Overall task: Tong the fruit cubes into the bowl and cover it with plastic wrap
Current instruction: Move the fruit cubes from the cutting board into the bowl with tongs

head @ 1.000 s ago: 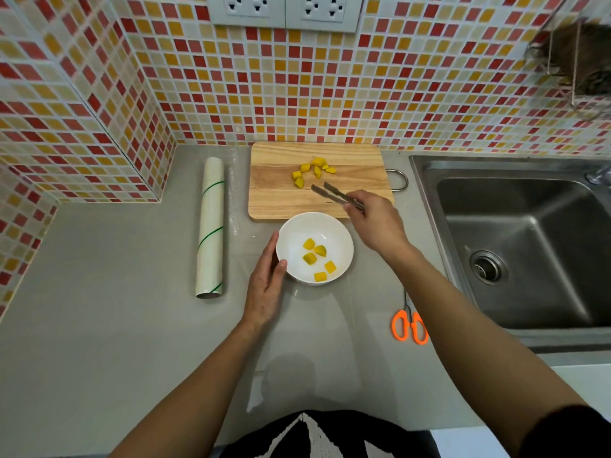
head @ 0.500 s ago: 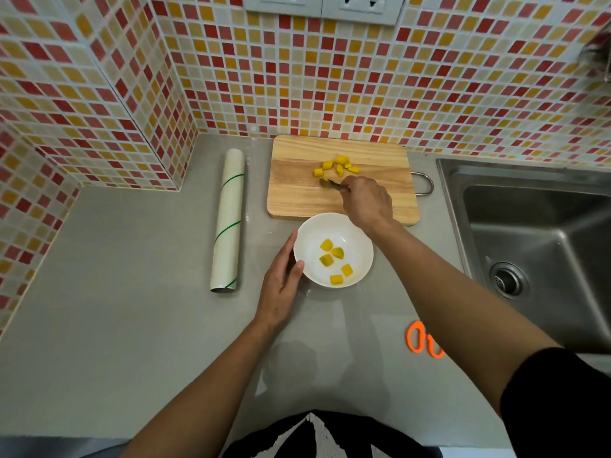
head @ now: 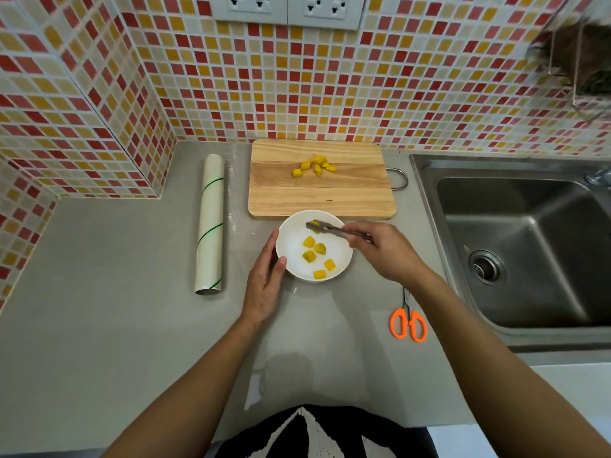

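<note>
A white bowl (head: 294, 236) sits on the grey counter just in front of a wooden cutting board (head: 320, 193). Several yellow fruit cubes (head: 314, 256) lie inside the bowl, and several more fruit cubes (head: 314, 166) stay on the board. My right hand (head: 385, 252) grips metal tongs (head: 330, 229) whose tips hover over the bowl's far side, pinching a yellow cube (head: 315, 223). Against the bowl's left rim rests my left hand (head: 264, 285), fingers straight. A roll of plastic wrap (head: 211, 223) lies to the left.
Orange-handled scissors (head: 408, 322) lie on the counter (head: 115, 325) under my right forearm. A steel sink (head: 522, 246) fills the right side. Tiled walls close the back and left, with sockets (head: 287, 9) above.
My right hand carried the tongs from the cubes on the board back over the bowl, now with a cube pinched in the tips. My left hand stayed at the bowl.
</note>
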